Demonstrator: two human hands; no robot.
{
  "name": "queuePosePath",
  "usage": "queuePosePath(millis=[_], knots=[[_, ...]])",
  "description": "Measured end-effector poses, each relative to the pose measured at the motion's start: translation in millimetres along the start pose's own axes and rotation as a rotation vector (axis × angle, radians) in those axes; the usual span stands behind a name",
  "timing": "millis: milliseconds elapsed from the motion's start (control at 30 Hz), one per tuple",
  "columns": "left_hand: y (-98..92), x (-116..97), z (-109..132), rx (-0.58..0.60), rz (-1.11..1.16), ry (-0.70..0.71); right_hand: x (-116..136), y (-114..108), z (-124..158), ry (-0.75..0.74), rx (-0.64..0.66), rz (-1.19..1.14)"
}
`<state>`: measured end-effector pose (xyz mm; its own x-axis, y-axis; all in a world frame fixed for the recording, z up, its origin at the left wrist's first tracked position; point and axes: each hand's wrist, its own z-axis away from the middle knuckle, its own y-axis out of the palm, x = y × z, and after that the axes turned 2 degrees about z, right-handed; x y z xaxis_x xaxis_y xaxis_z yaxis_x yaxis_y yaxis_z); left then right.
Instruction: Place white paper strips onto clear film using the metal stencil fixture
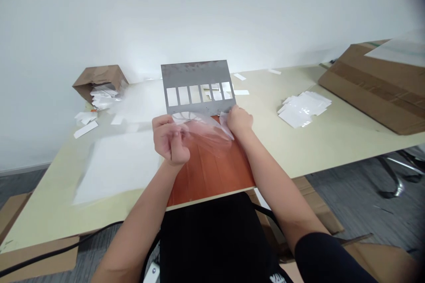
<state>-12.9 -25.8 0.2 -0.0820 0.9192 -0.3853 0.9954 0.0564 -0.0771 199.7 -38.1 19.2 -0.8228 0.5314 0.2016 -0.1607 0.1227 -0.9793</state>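
Observation:
My left hand [171,138] is closed on one end of a clear plastic film [209,136], which stretches across to my right hand [239,120]. My right hand is closed too, pinching the film's other end near the corner of a grey metal plate [195,73]. That plate has a row of several rectangular cutouts and is tilted up behind the film. Through some cutouts, pieces of white paper show. Beneath the film lies a reddish-brown mat [212,172]. Part of the film is too transparent to trace.
At the left, an open cardboard box [106,73] spills white slips [104,95]. White sheets [116,166] lie nearer. A pile of plastic-covered white cards [303,108] sits at right, before a large cardboard box [375,82]. A black cable [59,251] runs below the table [275,159].

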Motion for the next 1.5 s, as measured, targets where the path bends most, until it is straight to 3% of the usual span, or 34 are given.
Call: queuePosePath(millis=[67, 167, 567, 800, 1000, 1267, 1500], knots=[[5.5, -7.2, -6.8, -0.189, 0.057, 0.015, 0.8, 1.3, 0.8, -0.01, -0.018, 0.029], [11.1, -15.6, -15.3, -0.332, 0.129, -0.006, 0.9, 3.1, 1.2, -0.019, -0.043, 0.063], [2.7, -15.9, -32.7, -0.532, 0.348, -0.277, -5.5, 9.1, -5.6, -0.109, -0.046, 0.093], [-4.3, -6.1, -34.2, -0.558, 0.381, -0.444, -10.9, 1.8, -1.6, -0.218, -0.049, 0.034], [-4.0, 1.9, -33.5, -0.572, 0.382, -0.492, -18.5, -5.3, 2.2, -0.352, 0.051, -0.003], [-3.6, 8.0, -35.3, -0.603, 0.383, -0.539, -23.5, -11.7, 6.4, -0.386, 0.123, -0.039], [-2.3, 5.2, -35.8, -0.561, 0.385, -0.616, -25.3, -12.5, 7.3, -0.395, 0.15, -0.066]])
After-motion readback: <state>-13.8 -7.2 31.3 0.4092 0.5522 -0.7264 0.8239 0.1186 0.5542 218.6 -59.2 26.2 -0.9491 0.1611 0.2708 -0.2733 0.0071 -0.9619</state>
